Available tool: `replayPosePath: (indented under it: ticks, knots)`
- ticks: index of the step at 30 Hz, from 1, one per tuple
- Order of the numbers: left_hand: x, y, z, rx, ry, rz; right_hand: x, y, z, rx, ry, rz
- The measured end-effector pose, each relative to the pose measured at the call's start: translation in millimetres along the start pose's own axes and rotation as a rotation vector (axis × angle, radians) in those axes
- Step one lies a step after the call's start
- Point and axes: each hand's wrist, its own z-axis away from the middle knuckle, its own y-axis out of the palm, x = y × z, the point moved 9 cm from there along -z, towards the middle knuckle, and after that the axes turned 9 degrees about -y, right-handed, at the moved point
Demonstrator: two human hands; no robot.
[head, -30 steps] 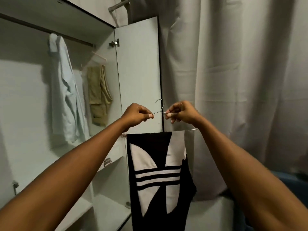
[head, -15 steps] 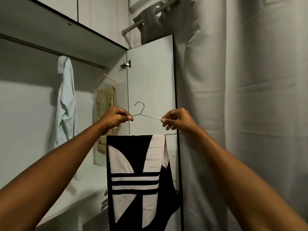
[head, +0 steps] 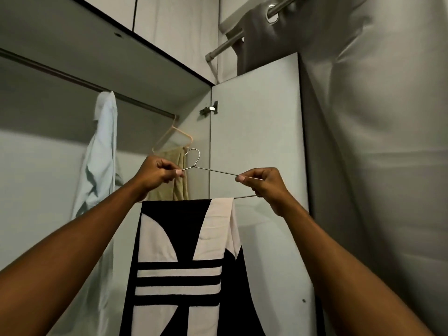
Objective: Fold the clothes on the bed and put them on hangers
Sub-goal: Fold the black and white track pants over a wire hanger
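A thin metal wire hanger [head: 213, 170] is held up in front of the open wardrobe, its hook pointing up. My left hand [head: 157, 173] pinches the left shoulder of the wire hanger. My right hand [head: 263, 184] pinches its right shoulder and covers the right end. A folded black garment with a large white leaf-and-stripes print [head: 184, 263] hangs over the hanger's bottom bar, down past the frame's lower edge.
The wardrobe rail [head: 84, 82] runs above and left of the hanger. On it hang a pale blue shirt [head: 99, 151] and a pink hanger [head: 174, 137] carrying an olive cloth [head: 180, 183]. The open wardrobe door [head: 257, 146] stands behind; a grey curtain [head: 373, 141] fills the right.
Both hands have carried the hanger with the black garment leftward and up toward the wardrobe interior. My view has tilted upward, so the rail and shelf show more.
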Motion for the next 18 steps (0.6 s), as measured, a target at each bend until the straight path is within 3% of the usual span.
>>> replayPosePath:
  ticks: [7,10,14,18]
  knots:
    - [37,-29,-91,-0.192,0.001,-0.149,-34,28,-113,-0.056,-0.1,-0.116]
    - [54,-47,-127,-0.407,-0.037,-0.333,-39,38,-165,-0.086,-0.165,-0.051]
    - [84,-72,-153,-0.646,-0.122,-0.363,-49,60,-224,-0.128,-0.222,0.031]
    - [114,-70,-187,-0.605,-0.143,-0.475,-55,85,-269,-0.225,-0.277,0.082]
